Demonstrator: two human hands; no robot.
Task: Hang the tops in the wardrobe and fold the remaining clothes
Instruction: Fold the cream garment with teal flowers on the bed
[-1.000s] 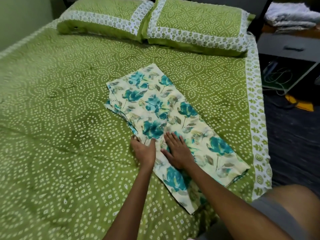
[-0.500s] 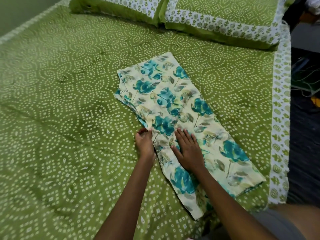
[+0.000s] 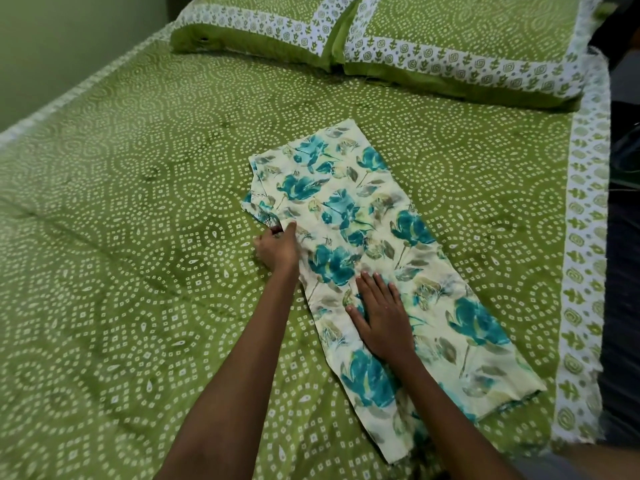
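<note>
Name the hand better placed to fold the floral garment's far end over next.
Probably left. The left hand already pinches the floral garment at its left edge, nearer the far end; the right hand lies flat mid-cloth.

Green bed (image 3: 138, 271): floral garment (image 3: 363, 237), two pillows (image 3: 450, 39)

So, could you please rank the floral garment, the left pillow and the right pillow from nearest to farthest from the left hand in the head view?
1. The floral garment: the left hand grips its left edge, so they touch.
2. The left pillow: at the head of the bed, above the hand.
3. The right pillow: at the head too, further right.
</note>
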